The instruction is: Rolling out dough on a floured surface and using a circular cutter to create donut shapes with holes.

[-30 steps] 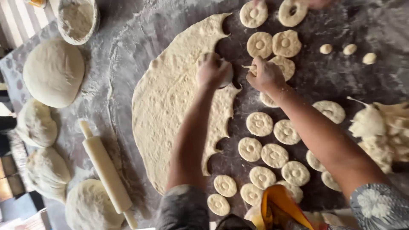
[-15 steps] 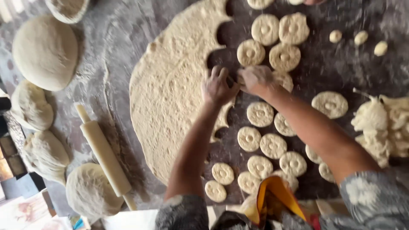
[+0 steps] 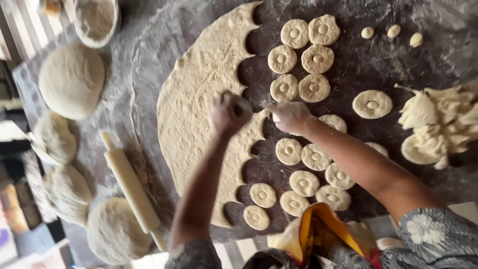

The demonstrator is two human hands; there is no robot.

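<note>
Where the dough sheet point(image 3: 199, 114) ends scalloped, left hand point(image 3: 227, 113) fingers clamp a cutter point(image 3: 244, 104) — right hand point(image 3: 289, 115) fingers together

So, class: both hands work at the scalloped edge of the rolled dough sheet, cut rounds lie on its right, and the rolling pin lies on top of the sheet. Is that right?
Not quite. In the head view the rolling pin lies on the floured table left of the dough sheet, not on it. The left hand, right hand and cut rounds are as stated.
</note>
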